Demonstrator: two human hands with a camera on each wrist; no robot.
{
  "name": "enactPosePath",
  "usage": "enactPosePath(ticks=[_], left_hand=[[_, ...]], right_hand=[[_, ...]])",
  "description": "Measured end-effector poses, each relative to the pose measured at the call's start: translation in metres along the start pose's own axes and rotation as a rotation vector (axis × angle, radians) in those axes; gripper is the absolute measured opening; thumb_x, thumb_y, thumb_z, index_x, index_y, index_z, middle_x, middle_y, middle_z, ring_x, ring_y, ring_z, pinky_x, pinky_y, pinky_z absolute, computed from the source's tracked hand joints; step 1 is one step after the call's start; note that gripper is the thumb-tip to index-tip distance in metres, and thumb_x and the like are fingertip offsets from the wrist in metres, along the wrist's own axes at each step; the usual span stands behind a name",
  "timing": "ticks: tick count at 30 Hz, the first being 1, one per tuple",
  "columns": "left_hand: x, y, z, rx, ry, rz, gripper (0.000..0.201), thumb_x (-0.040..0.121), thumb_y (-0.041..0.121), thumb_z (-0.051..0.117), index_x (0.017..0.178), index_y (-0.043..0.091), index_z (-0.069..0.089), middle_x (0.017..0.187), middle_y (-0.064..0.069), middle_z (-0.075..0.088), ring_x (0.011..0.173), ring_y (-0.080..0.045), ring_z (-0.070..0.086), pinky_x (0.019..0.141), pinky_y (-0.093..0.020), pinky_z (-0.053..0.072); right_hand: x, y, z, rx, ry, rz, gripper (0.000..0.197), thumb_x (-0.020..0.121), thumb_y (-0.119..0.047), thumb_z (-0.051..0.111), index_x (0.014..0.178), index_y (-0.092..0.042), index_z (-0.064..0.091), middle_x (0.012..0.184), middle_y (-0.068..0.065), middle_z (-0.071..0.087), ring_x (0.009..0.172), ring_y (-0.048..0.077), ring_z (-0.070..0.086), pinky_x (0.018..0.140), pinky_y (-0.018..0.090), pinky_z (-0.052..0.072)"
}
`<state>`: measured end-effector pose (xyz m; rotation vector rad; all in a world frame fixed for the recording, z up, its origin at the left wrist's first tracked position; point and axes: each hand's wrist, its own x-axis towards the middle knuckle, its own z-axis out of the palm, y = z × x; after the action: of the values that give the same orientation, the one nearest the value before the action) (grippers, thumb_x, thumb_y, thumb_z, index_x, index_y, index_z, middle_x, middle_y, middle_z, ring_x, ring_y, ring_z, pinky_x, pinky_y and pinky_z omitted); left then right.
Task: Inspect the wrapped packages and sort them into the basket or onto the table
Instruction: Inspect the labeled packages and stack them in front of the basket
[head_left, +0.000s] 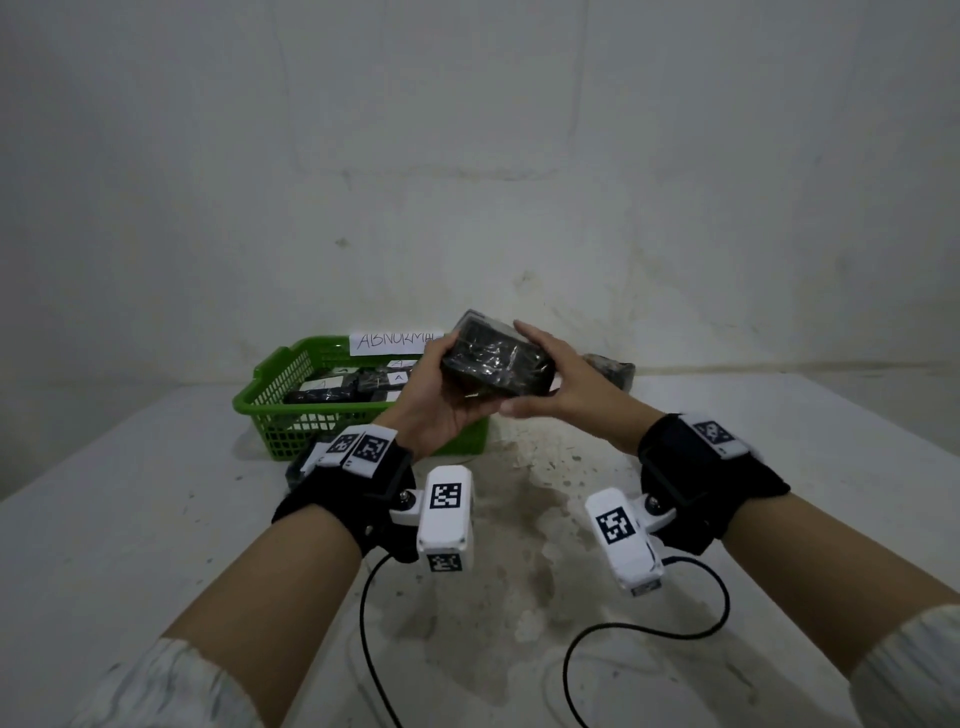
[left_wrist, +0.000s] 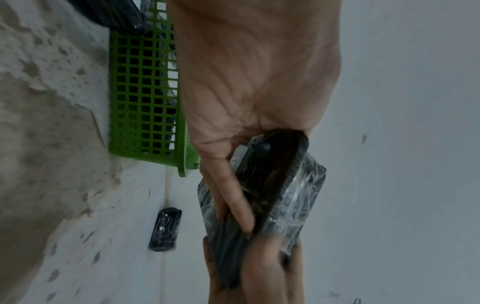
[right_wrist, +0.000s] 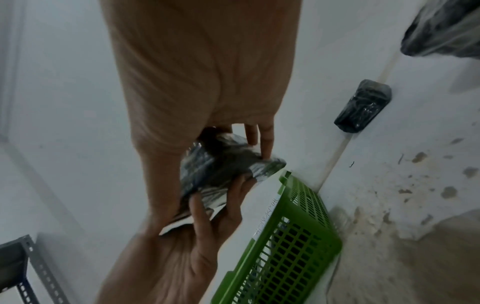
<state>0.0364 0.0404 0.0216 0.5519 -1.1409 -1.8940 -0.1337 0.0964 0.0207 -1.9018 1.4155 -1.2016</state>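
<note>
Gripping the wrapped package (head_left: 496, 364) above the basket (head_left: 270, 374) rim, left hand (head_left: 441, 400) and right hand (head_left: 566, 384) clasp its ends

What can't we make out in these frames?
- Held package: any label or defect; head view, wrap glare plus left hand and right hand.
- Basket contents: count; head view, left hand covers part.
- Sign: last letters; package overlaps.
- Package by the wall: shape; right hand hides it.

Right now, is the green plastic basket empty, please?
No. The green plastic basket holds several black wrapped packages, some bearing white labels.
</note>
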Motion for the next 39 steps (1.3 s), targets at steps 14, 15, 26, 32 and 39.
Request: enactPosePath(ticks=[14, 15, 26, 32, 39], left_hand=[[-0.008, 0.012, 0.01, 0.509, 0.051, 0.138, 0.053, 0.094, 0.053, 0.036, 0.142, 0.031, 0.029, 0.132, -0.004, 0.046, 0.114, -0.022, 0.05, 0.076, -0.035, 0.05], [-0.009, 0.012, 0.012, 0.506, 0.02, 0.154, 0.054, 0.094, 0.046, 0.043, 0.143, 0.033, 0.027, 0.132, -0.001, 0.046, 0.115, -0.021, 0.05, 0.077, -0.037, 0.052], [-0.014, 0.01, -0.011, 0.499, 0.177, 0.06, 0.041, 0.095, 0.017, 0.052, 0.134, 0.012, 0.039, 0.123, -0.012, 0.056, 0.094, -0.023, 0.062, 0.078, -0.048, 0.055], [-0.023, 0.007, -0.025, 0.576, 0.305, -0.066, 0.038, 0.099, 0.025, 0.046, 0.13, 0.012, 0.029, 0.13, -0.012, 0.046, 0.099, -0.028, 0.058, 0.07, -0.047, 0.057], [-0.031, 0.011, -0.044, 1.182, 0.29, -0.168, 0.027, 0.095, 0.038, 0.052, 0.098, 0.011, 0.052, 0.078, -0.002, 0.06, 0.038, -0.007, 0.058, 0.038, -0.017, 0.046]], right_hand=[[0.019, -0.024, -0.027, -0.011, 0.315, 0.03, 0.058, 0.061, -0.048, 0.064, 0.116, -0.06, 0.053, 0.116, -0.008, 0.052, 0.123, 0.031, 0.042, 0.107, 0.047, 0.038], [0.021, -0.021, -0.026, -0.057, 0.27, 0.054, 0.059, 0.06, -0.052, 0.063, 0.117, -0.06, 0.054, 0.119, -0.004, 0.055, 0.122, 0.032, 0.044, 0.107, 0.05, 0.037], [0.01, -0.003, -0.027, -0.104, 0.023, 0.232, 0.074, 0.079, -0.036, 0.076, 0.144, -0.028, 0.042, 0.132, 0.008, 0.056, 0.114, 0.023, 0.059, 0.103, 0.042, 0.045], [0.001, 0.007, -0.025, 0.037, -0.012, 0.501, 0.059, 0.076, -0.03, 0.08, 0.123, -0.015, 0.047, 0.108, 0.007, 0.064, 0.082, 0.022, 0.066, 0.061, 0.032, 0.055], [0.006, 0.023, -0.013, -0.042, -0.106, 0.612, 0.024, 0.075, -0.023, 0.082, 0.079, -0.007, 0.065, 0.067, 0.005, 0.062, 0.042, 0.01, 0.055, 0.041, 0.018, 0.043]])
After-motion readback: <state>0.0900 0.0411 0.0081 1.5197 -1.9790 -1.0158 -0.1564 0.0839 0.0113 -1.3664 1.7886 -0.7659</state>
